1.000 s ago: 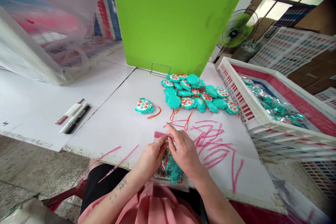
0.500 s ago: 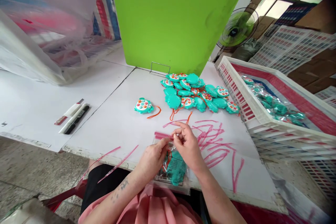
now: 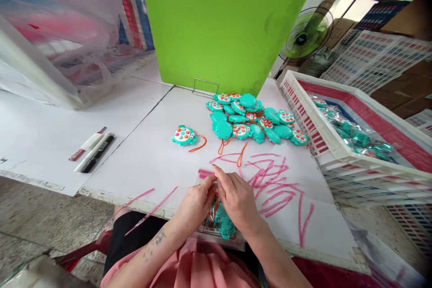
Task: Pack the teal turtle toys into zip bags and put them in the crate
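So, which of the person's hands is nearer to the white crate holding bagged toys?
Right. The right hand is over the clear bag, on the side toward the white crate, apart from it; the left hand is at the bag's other side, farther from the crate.

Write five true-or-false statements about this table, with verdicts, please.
1. The left hand and right hand are both at the clear bag. True.
2. The clear bag is empty. False: it holds a teal toy.
3. The crate contains bagged toys. True.
4. The lone turtle lies in the crate. False: it lies on the table.
5. The crate stands left of the lone turtle, as the person sees it. False: it stands to the right.
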### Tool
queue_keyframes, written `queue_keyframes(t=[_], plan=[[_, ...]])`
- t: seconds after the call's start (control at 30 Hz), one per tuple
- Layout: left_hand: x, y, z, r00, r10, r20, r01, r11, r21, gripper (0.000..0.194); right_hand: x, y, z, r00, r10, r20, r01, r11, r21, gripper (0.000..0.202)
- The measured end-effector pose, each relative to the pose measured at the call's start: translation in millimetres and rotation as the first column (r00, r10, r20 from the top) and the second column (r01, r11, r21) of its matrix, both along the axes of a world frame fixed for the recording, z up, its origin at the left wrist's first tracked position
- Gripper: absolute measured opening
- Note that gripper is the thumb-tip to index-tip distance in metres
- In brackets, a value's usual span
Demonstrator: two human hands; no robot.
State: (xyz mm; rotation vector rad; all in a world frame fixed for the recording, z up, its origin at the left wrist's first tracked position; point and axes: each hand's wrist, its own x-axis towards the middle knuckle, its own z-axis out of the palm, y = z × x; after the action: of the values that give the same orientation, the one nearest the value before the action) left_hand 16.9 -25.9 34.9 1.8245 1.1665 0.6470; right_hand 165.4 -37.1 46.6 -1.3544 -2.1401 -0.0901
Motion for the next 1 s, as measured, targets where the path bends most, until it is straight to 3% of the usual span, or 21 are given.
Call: queue_keyframes(t=[0.1, 0.2, 0.27, 0.33, 0.43, 0.53, 0.6, 0.67, 0.73, 0.83, 0.9, 1.0], plan=[[1.0, -1.4, 1.7, 1.0, -0.011, -0.022, 0.011, 1.0, 0.002, 0.027, -2.7, 0.9, -0.7, 0.998, -0.031, -0.056, 0.03, 0.999, -0.029, 0.041], [1.4, -2.6, 0.1, 0.999, -0.036, 0.022, 0.037, 0.999, -0.015, 0.029, -4.4, 5.6, -2.7, 0.926, -0.124, -0.356, 0.068, 0.983, -0.168, 0.028], [1.1, -1.9, -2.4, 0.997, -0.037, 0.061, 0.039, 0.999, -0.035, 0.03, -0.7, 11.2, -3.2, 0.756, -0.228, -0.614, 0.043, 0.953, -0.301, 0.021], [0.1, 0.7, -7.2, 0.993, -0.008, 0.115, 0.017, 0.997, -0.079, 0.028, 12.0, 17.7, -2.2, 0.506, -0.322, -0.8, -0.011, 0.925, -0.379, 0.022], [-2.7, 7.3, -19.8, 0.967, 0.088, 0.239, -0.035, 0.976, -0.217, 0.025, 54.0, 23.1, 1.3, 0.177, -0.387, -0.905, 0.041, 0.921, -0.386, 0.031], [-5.5, 12.7, -33.8, 0.912, 0.175, 0.371, -0.03, 0.93, -0.366, 0.025, 117.7, 13.8, 3.5, 0.01, -0.383, -0.924, 0.263, 0.892, -0.367, 0.04], [-6.6, 14.1, -38.9, 0.886, 0.193, 0.422, 0.006, 0.905, -0.426, 0.029, 159.3, -2.1, 1.7, -0.052, -0.357, -0.933, 0.398, 0.849, -0.347, 0.041], [-7.3, 14.4, -39.1, 0.88, 0.186, 0.437, 0.032, 0.895, -0.446, 0.032, 189.6, -22.2, -4.0, -0.081, -0.379, -0.922, 0.468, 0.802, -0.371, 0.043], [-7.8, 15.0, -35.1, 0.888, 0.17, 0.426, 0.038, 0.898, -0.439, 0.033, 204.2, -41.1, -12.9, -0.071, -0.528, -0.847, 0.438, 0.746, -0.501, 0.049], [-8.5, 17.3, -26.7, 0.908, 0.138, 0.395, 0.051, 0.9, -0.432, 0.035, 200.6, -56.5, -24.5, 0.046, -0.752, -0.657, 0.377, 0.622, -0.686, 0.069], [-8.7, 19.0, -22.9, 0.919, 0.123, 0.376, 0.056, 0.901, -0.431, 0.035, 188.2, -55.2, -24.8, 0.165, -0.755, -0.634, 0.48, 0.623, -0.617, 0.075], [-8.9, 20.0, -22.1, 0.925, 0.135, 0.356, 0.037, 0.898, -0.437, 0.031, 161.8, -39.7, -14.3, 0.418, -0.684, -0.598, 0.669, 0.677, -0.305, 0.053]])
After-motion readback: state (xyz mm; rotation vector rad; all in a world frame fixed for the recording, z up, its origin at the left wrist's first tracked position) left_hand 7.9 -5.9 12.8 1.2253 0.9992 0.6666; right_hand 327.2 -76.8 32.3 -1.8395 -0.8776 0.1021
